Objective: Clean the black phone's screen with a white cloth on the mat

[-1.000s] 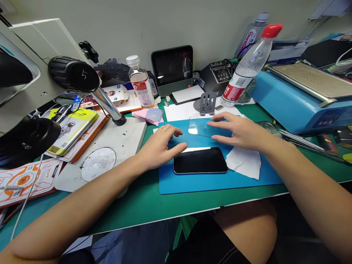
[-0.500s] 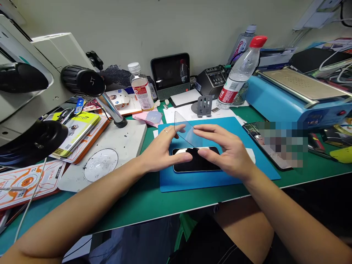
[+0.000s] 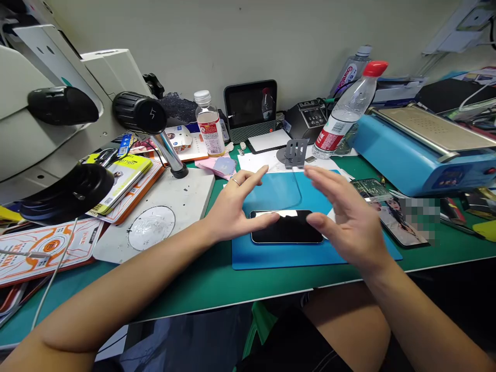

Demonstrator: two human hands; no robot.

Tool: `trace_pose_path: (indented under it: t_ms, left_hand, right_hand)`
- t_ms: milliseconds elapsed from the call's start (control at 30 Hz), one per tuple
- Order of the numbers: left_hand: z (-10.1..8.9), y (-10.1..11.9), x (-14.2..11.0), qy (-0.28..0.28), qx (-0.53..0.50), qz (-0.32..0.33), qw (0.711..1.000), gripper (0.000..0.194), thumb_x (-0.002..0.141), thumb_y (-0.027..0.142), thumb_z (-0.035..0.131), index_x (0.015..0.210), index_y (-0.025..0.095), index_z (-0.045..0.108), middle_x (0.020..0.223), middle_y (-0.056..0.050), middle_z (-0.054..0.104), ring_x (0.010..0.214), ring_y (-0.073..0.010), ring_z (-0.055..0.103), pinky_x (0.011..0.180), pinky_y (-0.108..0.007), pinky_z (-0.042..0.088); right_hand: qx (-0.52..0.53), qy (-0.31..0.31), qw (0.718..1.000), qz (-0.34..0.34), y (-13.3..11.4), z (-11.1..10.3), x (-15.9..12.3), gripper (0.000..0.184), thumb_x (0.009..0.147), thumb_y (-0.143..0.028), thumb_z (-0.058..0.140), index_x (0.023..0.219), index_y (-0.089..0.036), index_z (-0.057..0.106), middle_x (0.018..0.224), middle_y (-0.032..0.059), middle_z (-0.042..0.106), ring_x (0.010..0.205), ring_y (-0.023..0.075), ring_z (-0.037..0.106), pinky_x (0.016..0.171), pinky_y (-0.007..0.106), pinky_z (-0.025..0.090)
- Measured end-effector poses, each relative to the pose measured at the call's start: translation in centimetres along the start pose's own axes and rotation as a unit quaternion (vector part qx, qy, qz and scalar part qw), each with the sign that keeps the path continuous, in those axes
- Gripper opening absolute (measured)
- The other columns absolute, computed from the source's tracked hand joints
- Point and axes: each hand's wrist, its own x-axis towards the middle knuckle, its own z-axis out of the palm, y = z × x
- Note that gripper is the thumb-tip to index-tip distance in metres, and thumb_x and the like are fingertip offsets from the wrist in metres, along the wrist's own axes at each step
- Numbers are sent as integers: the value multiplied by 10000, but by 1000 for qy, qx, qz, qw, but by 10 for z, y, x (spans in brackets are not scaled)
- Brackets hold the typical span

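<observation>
A clear screen protector [image 3: 281,194] with rounded corners is tilted above a phone [image 3: 289,231], which lies face up with a dark screen and a pale reflection along its far edge. My left hand [image 3: 242,206] has hold of the protector's left side, its thumb stretched over the phone. Exactly how those fingers grip is partly hidden. My right hand [image 3: 349,217] is open, fingers and thumb apart, just off the sheet's right edge and beside the phone's right end. Under the phone is a blue mat [image 3: 279,258].
A microscope [image 3: 70,134] on a pale base [image 3: 189,206] stands at left beside stacked boxes [image 3: 132,165]. Bottles [image 3: 344,119], a small display [image 3: 251,111] and a grey phone stand [image 3: 296,153] are behind. To the right are a blue machine [image 3: 411,155] and another phone [image 3: 403,222].
My right hand has drawn away to the right from the protector and opened wider. The protector has turned and stays with my left hand. The view has shifted slightly.
</observation>
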Motion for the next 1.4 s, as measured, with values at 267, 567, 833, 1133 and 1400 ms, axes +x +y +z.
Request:
trace_pose_path:
  t_ms: [267,567,833,1133,1400]
  left_hand:
    - [5,-6,-2,-67,114,66,989,839,887,529,705,1590,207,379,1232,-138,604,1125,-284,571,1002,-474,493]
    - [4,-6,-3,-74,114,71,988,772,881,536,713,1510,159,472,1216,-161,628,1104,-287,592,976,-462,519]
    - [5,-4,-2,-115,117,73,984,821,870,589,714,1535,192,442,1292,-169,660,1158,-316,618,995,-497,509]
    - [-7,-4,2,-161,19,-36,986,716,937,719,488,1422,197,557,1400,-141,635,1277,-327,574,1092,-495,450]
    - [-14,-10,9,-240,39,-53,969,528,942,589,541,1278,191,629,1251,-115,666,1163,-304,594,995,-448,481]
  right_hand:
    - [-229,-98,949,-196,-11,-20,-4,484,891,-376,745,1357,-311,631,1676,88,368,1534,415,335,1200,666,386]
    - [-228,-98,947,-204,-4,-13,-9,324,890,-292,746,1211,-274,704,1591,128,497,1506,388,399,1160,629,450]
    - [-193,-155,963,-104,8,-17,0,677,928,-411,698,1547,-269,461,1472,151,614,1356,362,580,1136,599,468]
    - [-87,-157,983,43,49,-37,-30,655,863,-472,756,1473,-341,557,1440,89,649,1332,341,606,1112,557,506]
    - [-80,-158,983,47,67,-33,-40,676,861,-437,761,1489,-425,513,1449,38,631,1334,359,590,1139,575,487]
